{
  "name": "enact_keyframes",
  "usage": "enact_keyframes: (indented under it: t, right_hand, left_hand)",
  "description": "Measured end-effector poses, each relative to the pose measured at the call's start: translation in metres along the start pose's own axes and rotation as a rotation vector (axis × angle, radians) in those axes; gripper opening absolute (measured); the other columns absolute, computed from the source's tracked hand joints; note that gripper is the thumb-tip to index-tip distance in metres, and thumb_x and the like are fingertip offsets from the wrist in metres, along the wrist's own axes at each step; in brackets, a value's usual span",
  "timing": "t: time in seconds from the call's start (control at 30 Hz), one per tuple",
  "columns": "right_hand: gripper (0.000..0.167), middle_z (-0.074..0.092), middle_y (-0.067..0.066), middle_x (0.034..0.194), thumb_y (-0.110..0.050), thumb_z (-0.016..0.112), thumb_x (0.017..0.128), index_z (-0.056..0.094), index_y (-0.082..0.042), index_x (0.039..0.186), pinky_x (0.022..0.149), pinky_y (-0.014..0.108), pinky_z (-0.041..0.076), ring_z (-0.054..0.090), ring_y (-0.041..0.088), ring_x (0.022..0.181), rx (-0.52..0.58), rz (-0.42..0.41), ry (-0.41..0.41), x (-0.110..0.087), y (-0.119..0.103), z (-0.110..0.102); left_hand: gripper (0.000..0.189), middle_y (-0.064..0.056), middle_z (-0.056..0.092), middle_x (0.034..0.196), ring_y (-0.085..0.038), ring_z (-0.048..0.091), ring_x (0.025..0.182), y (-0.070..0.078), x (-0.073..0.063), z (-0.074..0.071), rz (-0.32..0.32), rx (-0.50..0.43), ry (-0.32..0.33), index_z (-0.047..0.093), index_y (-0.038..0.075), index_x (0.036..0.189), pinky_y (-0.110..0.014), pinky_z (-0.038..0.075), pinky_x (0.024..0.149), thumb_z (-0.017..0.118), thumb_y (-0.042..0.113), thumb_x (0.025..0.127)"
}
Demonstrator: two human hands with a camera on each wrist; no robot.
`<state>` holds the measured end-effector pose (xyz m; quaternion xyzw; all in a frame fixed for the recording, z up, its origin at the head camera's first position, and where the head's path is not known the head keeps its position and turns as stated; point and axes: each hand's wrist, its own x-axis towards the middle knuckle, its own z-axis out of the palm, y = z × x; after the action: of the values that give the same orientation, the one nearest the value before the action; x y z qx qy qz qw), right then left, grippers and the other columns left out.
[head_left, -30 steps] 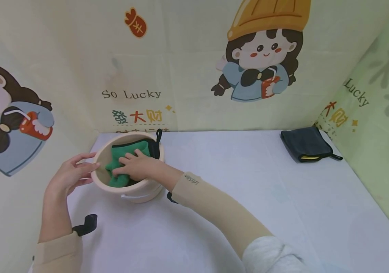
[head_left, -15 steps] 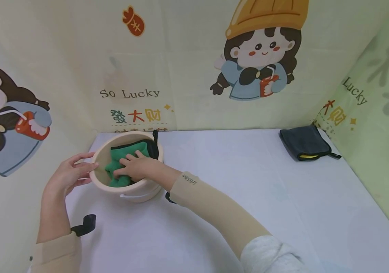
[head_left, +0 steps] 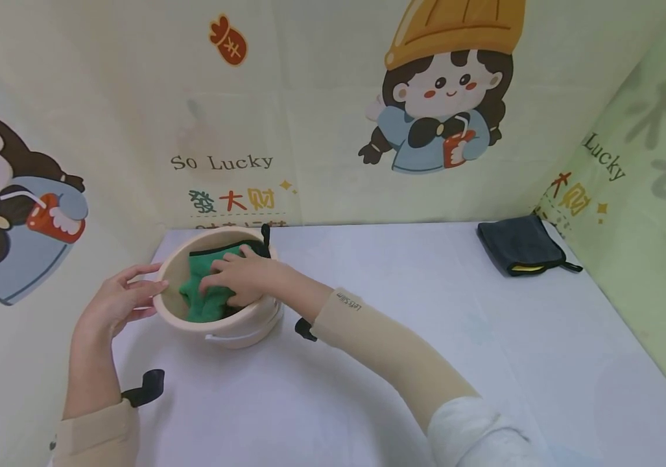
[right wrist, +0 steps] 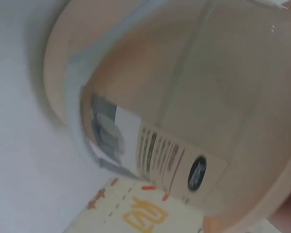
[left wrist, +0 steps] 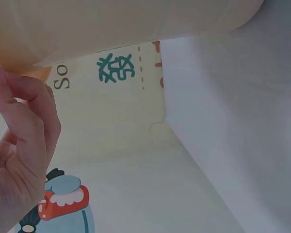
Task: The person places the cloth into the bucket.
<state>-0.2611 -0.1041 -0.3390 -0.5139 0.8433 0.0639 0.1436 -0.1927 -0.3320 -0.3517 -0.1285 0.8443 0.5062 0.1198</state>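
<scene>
A cream plastic bucket (head_left: pixel 176 316) stands tilted at the table's back left, its mouth facing the head camera. Inside lies a crumpled green cloth (head_left: pixel 200 301) with black edging and a hanging loop that pokes above the rim. On the bucket's left side, my left hand (head_left: pixel 118 299) pinches the rim between thumb and fingers, as the left wrist view also shows. My right hand (head_left: pixel 245 277) reaches over the right rim, spread fingers resting on the green cloth. In the right wrist view, the bucket's outer wall (right wrist: pixel 223 97) and its label fill most of the picture.
A folded dark grey cloth (head_left: pixel 519 245) with a yellow inner side and a loop lies at the table's back right. Printed fabric walls (head_left: pixel 327 130) border the white table (head_left: pixel 403 285) behind and at both sides. A white bucket handle (head_left: pixel 233 336) hangs at the front.
My right hand has shifted slightly right and up over the green cloth, its forearm moving right too. The left hand keeps its grip on the rim.
</scene>
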Motion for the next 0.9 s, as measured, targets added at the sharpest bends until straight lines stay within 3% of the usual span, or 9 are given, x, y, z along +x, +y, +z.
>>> enact_keyframes:
  t: [0.27, 0.5, 0.7, 0.9]
  right_hand:
    - [0.042, 0.037, -0.006, 0.135, -0.041, 0.044, 0.094, 0.038, -0.032, 0.135, 0.106, 0.046, 0.019, 0.029, 0.013, 0.125, -0.044, -0.017, 0.311, -0.048, 0.022, 0.004]
    - [0.038, 0.039, -0.001, 0.137, -0.035, 0.050, 0.094, 0.044, -0.028, 0.131, 0.104, 0.045, 0.022, 0.032, 0.018, 0.127, -0.040, 0.090, 0.525, -0.100, 0.056, 0.014]
    - [0.037, 0.044, 0.006, 0.132, -0.025, 0.057, 0.091, 0.048, -0.021, 0.127, 0.100, 0.051, 0.020, 0.036, 0.024, 0.124, 0.027, 0.240, 0.718, -0.148, 0.109, 0.044]
    - [0.042, 0.040, 0.011, 0.133, -0.022, 0.059, 0.089, 0.045, -0.019, 0.128, 0.099, 0.057, 0.017, 0.032, 0.030, 0.125, 0.057, 0.517, 0.721, -0.196, 0.160, 0.078]
  left_hand:
    - [0.075, 0.021, 0.054, 0.084, -0.005, 0.061, 0.076, -0.001, 0.000, 0.000, -0.015, -0.001, 0.009, 0.029, 0.012, 0.142, -0.025, 0.052, 0.070, 0.062, 0.045, 0.083]
    - [0.075, 0.022, 0.055, 0.081, -0.005, 0.061, 0.075, 0.000, 0.000, 0.000, -0.023, -0.019, 0.009, 0.031, 0.015, 0.142, -0.025, 0.052, 0.070, 0.063, 0.045, 0.082]
    - [0.074, 0.023, 0.056, 0.079, -0.006, 0.061, 0.075, 0.000, -0.001, 0.000, -0.022, -0.026, 0.008, 0.031, 0.014, 0.141, -0.025, 0.052, 0.070, 0.063, 0.044, 0.082]
    - [0.075, 0.024, 0.056, 0.080, -0.005, 0.061, 0.075, 0.001, -0.002, 0.000, -0.009, -0.015, 0.007, 0.031, 0.013, 0.142, -0.024, 0.052, 0.070, 0.063, 0.045, 0.083]
